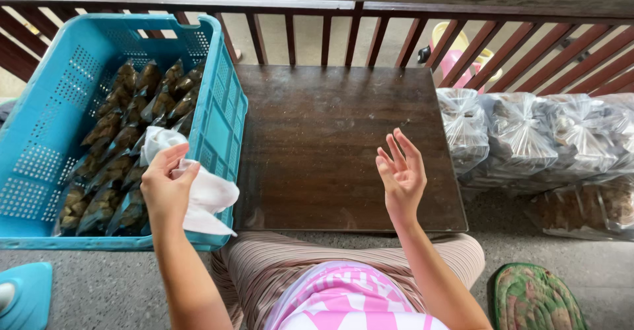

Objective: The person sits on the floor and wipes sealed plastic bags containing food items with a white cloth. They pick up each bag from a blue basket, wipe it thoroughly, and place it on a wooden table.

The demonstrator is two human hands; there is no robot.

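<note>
My left hand (pixel 166 186) grips a crumpled white plastic bag (pixel 201 195) over the near right rim of a blue plastic crate (pixel 221 125). Rows of small clear packets with dark brown filling (pixel 125 145) lie packed in the crate. My right hand (pixel 401 175) hovers open, palm up, fingers spread, above the right part of a dark wooden board (pixel 317 132). It holds nothing.
Several large tied clear bags of brown goods (pixel 522 135) are piled to the right of the board. A brown wooden railing (pixel 356 36) runs along the far side. A green patterned cushion (pixel 531 297) lies at lower right, a blue object (pixel 26 294) at lower left.
</note>
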